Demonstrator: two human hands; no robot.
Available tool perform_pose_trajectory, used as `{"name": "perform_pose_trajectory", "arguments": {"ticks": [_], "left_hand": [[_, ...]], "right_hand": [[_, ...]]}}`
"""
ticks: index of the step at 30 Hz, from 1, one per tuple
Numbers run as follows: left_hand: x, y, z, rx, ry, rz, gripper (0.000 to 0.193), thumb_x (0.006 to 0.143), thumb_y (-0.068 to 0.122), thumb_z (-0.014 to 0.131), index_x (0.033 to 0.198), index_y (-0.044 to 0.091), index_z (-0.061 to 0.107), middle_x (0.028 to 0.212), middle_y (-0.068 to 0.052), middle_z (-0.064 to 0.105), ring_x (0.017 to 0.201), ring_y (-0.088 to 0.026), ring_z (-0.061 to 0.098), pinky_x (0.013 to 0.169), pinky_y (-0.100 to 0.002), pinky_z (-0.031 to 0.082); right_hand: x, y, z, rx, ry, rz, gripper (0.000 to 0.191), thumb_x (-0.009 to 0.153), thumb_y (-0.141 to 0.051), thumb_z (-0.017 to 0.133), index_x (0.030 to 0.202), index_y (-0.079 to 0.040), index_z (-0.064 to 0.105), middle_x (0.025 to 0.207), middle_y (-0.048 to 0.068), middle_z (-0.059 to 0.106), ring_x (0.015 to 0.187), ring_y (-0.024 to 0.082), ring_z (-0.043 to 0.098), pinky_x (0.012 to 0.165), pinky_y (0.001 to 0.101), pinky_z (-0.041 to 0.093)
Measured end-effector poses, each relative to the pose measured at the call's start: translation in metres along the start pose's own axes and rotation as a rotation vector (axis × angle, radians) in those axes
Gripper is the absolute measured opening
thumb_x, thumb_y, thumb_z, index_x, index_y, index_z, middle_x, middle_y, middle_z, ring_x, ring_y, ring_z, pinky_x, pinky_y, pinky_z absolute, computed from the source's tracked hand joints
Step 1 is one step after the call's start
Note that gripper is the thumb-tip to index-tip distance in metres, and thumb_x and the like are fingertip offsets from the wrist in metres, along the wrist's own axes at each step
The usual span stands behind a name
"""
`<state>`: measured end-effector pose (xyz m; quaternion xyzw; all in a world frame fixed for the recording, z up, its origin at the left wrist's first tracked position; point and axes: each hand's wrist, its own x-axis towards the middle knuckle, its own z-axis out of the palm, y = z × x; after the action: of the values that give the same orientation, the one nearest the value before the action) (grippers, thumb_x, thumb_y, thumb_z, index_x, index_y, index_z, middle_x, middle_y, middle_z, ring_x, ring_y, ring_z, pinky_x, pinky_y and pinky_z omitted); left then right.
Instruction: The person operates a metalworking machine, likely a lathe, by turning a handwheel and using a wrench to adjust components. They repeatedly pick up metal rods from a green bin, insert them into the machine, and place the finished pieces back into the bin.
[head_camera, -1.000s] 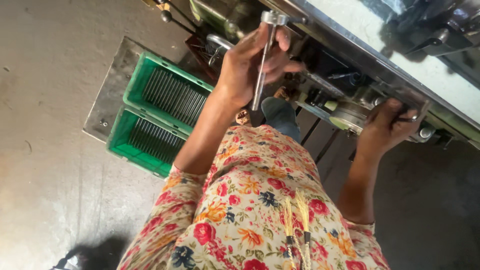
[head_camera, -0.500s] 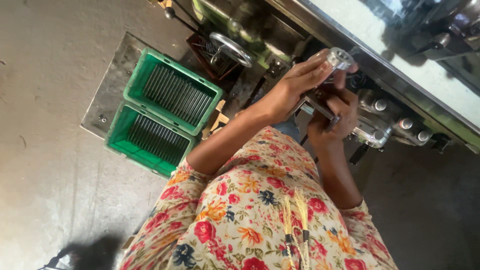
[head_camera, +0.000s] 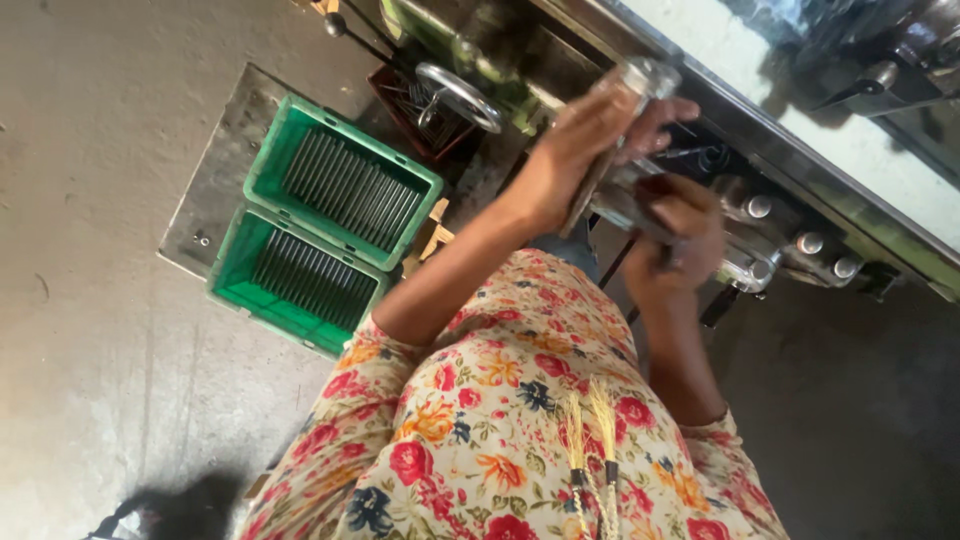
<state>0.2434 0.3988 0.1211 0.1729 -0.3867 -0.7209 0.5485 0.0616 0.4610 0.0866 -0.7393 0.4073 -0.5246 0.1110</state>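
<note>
My left hand (head_camera: 575, 150) is closed around a long shiny metal rod (head_camera: 640, 80) with a thicker socket-like head, holding it tilted in front of a green metalworking machine (head_camera: 800, 130). My right hand (head_camera: 680, 225) sits just right of and below it, fingers curled on a shiny metal part of the machine (head_camera: 745, 265) near the rod's lower end. That lower end is hidden behind my hands. My floral sleeves fill the bottom of the view.
Two green plastic crates (head_camera: 340, 185) (head_camera: 290, 280) filled with several metal rods stand on a steel plate (head_camera: 215, 180) on the concrete floor at left. A round handwheel (head_camera: 460, 95) and several knobs (head_camera: 810, 243) stick out of the machine front.
My left hand has carried the rod from higher on the machine toward my right hand. My right hand left the far-right machine part and came in beside the rod.
</note>
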Motion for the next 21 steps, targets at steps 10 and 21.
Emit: {"name": "perform_pose_trajectory", "arguments": {"ticks": [10,21], "left_hand": [[-0.010,-0.010,0.009,0.173,-0.009,0.048,0.044,0.116,0.044,0.046,0.120,0.004,0.064,0.098,-0.006,0.053,0.094,-0.017,0.049,0.095,-0.035,0.041],[-0.008,0.028,0.008,0.246,-0.030,0.080,0.041,0.104,0.045,0.046,0.116,0.007,0.059,0.107,-0.006,0.064,0.106,-0.021,0.061,0.098,-0.040,0.051]], "right_hand": [[0.006,-0.014,0.011,-0.136,0.010,-0.093,0.014,0.105,-0.002,0.060,0.116,-0.004,0.052,0.113,0.022,0.067,0.097,0.033,0.073,0.080,0.0401,0.060],[0.003,0.006,-0.019,0.251,0.315,0.158,0.018,0.113,-0.022,0.057,0.114,-0.004,0.057,0.099,0.014,0.069,0.063,0.015,0.067,0.048,0.0283,0.048]]}}
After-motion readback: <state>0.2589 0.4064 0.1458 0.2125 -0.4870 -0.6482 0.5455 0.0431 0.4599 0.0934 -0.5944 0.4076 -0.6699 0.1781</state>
